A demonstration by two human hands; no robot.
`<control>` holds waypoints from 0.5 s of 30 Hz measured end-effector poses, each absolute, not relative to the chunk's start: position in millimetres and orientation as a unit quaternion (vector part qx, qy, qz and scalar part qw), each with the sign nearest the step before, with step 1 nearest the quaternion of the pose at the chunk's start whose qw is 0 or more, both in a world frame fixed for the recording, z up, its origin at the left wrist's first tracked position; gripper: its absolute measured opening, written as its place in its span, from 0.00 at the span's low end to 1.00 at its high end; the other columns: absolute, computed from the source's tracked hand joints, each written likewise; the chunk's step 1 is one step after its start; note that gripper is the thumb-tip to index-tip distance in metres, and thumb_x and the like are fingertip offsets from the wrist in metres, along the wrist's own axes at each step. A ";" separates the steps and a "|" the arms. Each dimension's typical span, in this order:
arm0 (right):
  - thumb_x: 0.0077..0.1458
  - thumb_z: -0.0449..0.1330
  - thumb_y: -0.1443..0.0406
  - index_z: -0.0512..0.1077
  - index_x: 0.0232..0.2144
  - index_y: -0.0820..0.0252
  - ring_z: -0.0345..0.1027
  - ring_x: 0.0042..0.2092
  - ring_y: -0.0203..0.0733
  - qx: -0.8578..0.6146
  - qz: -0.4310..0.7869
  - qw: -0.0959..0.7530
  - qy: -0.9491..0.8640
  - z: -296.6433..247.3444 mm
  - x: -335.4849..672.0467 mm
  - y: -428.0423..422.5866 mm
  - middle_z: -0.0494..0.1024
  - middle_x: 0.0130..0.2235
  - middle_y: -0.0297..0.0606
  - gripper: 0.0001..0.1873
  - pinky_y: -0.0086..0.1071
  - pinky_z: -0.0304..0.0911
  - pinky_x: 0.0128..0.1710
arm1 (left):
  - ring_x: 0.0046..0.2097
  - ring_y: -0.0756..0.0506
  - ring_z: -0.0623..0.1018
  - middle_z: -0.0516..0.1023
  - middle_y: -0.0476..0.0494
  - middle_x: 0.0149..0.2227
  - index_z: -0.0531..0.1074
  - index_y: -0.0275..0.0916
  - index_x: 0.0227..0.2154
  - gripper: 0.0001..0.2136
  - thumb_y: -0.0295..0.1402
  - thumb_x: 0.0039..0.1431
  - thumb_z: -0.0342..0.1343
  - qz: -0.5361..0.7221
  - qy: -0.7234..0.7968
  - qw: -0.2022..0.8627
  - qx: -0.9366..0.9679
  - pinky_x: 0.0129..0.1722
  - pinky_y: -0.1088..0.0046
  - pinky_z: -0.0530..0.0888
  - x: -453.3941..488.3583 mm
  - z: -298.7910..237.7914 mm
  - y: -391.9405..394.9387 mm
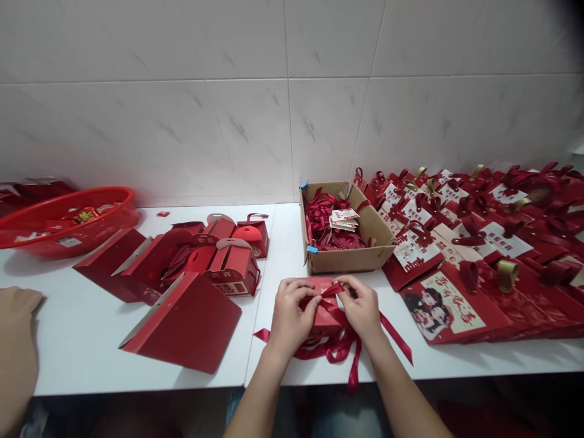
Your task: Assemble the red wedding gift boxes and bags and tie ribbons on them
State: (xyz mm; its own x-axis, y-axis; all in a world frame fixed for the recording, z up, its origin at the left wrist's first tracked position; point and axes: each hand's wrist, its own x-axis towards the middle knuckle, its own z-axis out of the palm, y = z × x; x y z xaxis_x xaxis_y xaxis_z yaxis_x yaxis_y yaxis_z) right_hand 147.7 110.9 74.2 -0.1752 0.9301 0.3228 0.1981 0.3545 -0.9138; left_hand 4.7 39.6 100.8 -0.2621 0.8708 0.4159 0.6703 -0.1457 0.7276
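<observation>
Just in front of me a small red gift box (325,317) rests on the white table, partly covered by my hands. A dark red satin ribbon (335,350) runs over it, its loose ends trailing on the table to both sides. My left hand (294,313) pinches the ribbon above the box's top with thumb and forefinger. From the other side my right hand (360,304) also grips the ribbon, fingers closed near the same spot. Behind the box stands an open cardboard box (349,261) with more ribbons (319,213) and a few printed cards (344,219) inside.
To the right, many finished-looking red gift bags (449,304) with ribbon handles crowd the table. On the left are several small red boxes (232,267), larger open red bags (187,322), a red plastic basin (68,234) of sweets and brown paper (16,347). A tiled wall (219,140) rises behind.
</observation>
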 end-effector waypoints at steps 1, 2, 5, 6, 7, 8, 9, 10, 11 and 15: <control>0.50 0.56 0.65 0.76 0.29 0.60 0.59 0.25 0.36 -0.423 0.377 0.483 -0.667 74.3 148.1 111.1 0.66 0.22 0.31 0.08 0.28 0.57 0.27 | 0.43 0.40 0.74 0.80 0.42 0.35 0.79 0.41 0.27 0.05 0.26 0.54 0.60 0.466 0.645 0.110 0.595 0.44 0.59 0.74 4.6 100.8 39.4; 0.50 0.56 0.65 0.76 0.29 0.60 0.59 0.25 0.36 -0.422 0.375 0.483 -0.669 74.3 148.7 111.3 0.67 0.23 0.31 0.08 0.29 0.57 0.27 | 0.43 0.40 0.74 0.80 0.42 0.35 0.79 0.41 0.27 0.05 0.26 0.54 0.60 0.467 0.646 0.113 0.593 0.44 0.59 0.74 4.5 100.8 39.3; 0.49 0.56 0.67 0.76 0.28 0.59 0.58 0.26 0.36 -0.418 0.374 0.479 -0.675 74.4 150.6 111.4 0.65 0.23 0.31 0.08 0.29 0.56 0.28 | 0.43 0.40 0.74 0.81 0.42 0.35 0.79 0.41 0.27 0.05 0.27 0.54 0.60 0.475 0.643 0.122 0.588 0.44 0.59 0.73 4.5 101.4 39.1; 0.49 0.56 0.67 0.76 0.28 0.59 0.58 0.26 0.36 -0.417 0.377 0.476 -0.677 74.3 151.3 111.3 0.64 0.22 0.31 0.08 0.29 0.56 0.28 | 0.43 0.40 0.74 0.81 0.42 0.34 0.79 0.42 0.27 0.05 0.27 0.54 0.60 0.479 0.641 0.125 0.586 0.44 0.59 0.73 4.6 101.9 39.2; 0.49 0.56 0.67 0.76 0.29 0.59 0.58 0.26 0.36 -0.416 0.381 0.471 -0.678 74.2 151.8 111.1 0.64 0.22 0.31 0.08 0.29 0.56 0.28 | 0.43 0.40 0.74 0.81 0.42 0.34 0.79 0.42 0.26 0.04 0.27 0.53 0.60 0.483 0.640 0.129 0.584 0.44 0.58 0.73 4.7 102.4 39.4; 0.49 0.56 0.67 0.76 0.29 0.59 0.58 0.26 0.36 -0.416 0.388 0.465 -0.679 74.0 152.3 110.9 0.65 0.22 0.31 0.08 0.28 0.56 0.27 | 0.42 0.40 0.74 0.81 0.43 0.34 0.79 0.42 0.26 0.04 0.28 0.53 0.60 0.488 0.638 0.133 0.581 0.44 0.58 0.73 4.8 102.9 39.6; 0.50 0.56 0.67 0.75 0.30 0.60 0.58 0.26 0.36 -0.414 0.397 0.458 -0.679 73.8 152.6 110.7 0.66 0.23 0.31 0.08 0.28 0.56 0.27 | 0.42 0.40 0.75 0.81 0.43 0.33 0.78 0.42 0.26 0.04 0.28 0.53 0.60 0.494 0.635 0.139 0.577 0.45 0.59 0.73 4.7 103.1 39.8; 0.50 0.56 0.67 0.75 0.31 0.60 0.59 0.26 0.36 -0.413 0.407 0.450 -0.680 73.6 152.7 110.6 0.67 0.23 0.31 0.08 0.28 0.57 0.27 | 0.43 0.40 0.75 0.81 0.43 0.34 0.78 0.42 0.27 0.03 0.29 0.53 0.60 0.503 0.633 0.145 0.571 0.46 0.60 0.73 4.5 103.1 39.8; 0.51 0.55 0.67 0.74 0.32 0.60 0.60 0.26 0.36 -0.411 0.417 0.442 -0.679 73.3 152.9 110.6 0.68 0.24 0.32 0.08 0.28 0.57 0.27 | 0.44 0.41 0.76 0.81 0.43 0.36 0.78 0.42 0.30 0.03 0.30 0.54 0.60 0.513 0.632 0.150 0.561 0.46 0.61 0.73 3.8 102.6 39.6; 0.51 0.55 0.65 0.73 0.37 0.60 0.60 0.25 0.34 -0.401 0.460 0.422 -0.670 71.5 155.3 112.2 0.66 0.25 0.31 0.10 0.26 0.57 0.25 | 0.49 0.43 0.76 0.77 0.39 0.47 0.71 0.41 0.46 0.12 0.37 0.62 0.52 0.571 0.647 0.161 0.480 0.46 0.66 0.73 -4.6 97.5 33.6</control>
